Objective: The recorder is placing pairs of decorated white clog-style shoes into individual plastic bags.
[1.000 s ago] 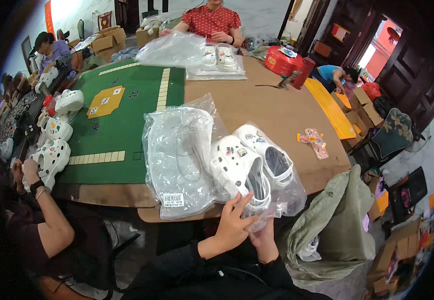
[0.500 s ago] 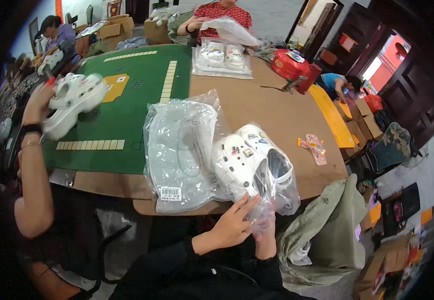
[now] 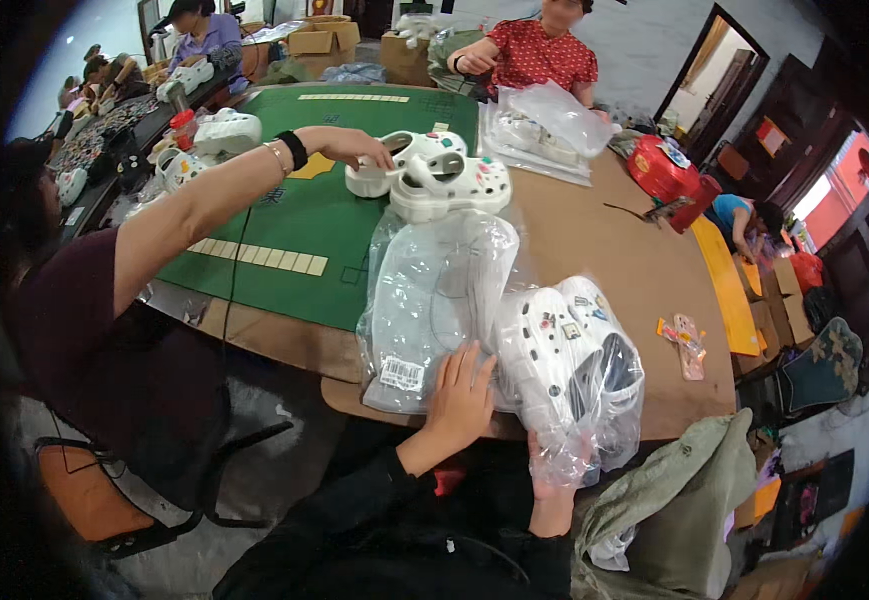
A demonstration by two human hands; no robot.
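Note:
White clogs (image 3: 553, 338) with small charms stand in a clear plastic bag at the near right of the table. My right hand (image 3: 553, 490) grips the lower end of this bag, its fingers partly hidden by the plastic. Fingers extended and empty, my left hand (image 3: 462, 400) lies on the near edge of a stack of clear plastic bags (image 3: 433, 290), beside the bagged clogs. Past the stack's far end, a co-worker's hand (image 3: 360, 150) holds one of two unbagged white clogs (image 3: 455, 185); the other touches the bags.
A green mat (image 3: 285, 215) covers the table's left side. Across the table, a person in red handles plastic over more bagged clogs (image 3: 525, 135). A red round container (image 3: 660, 165) and a small pink packet (image 3: 690, 350) lie at right. Grey-green cloth (image 3: 675, 500) hangs beside the table's near-right edge.
My left hand has left the bagged clogs for the bag stack; my right hand keeps its grip. The co-worker's arm has brought white clogs across to the stack. The view has shifted left.

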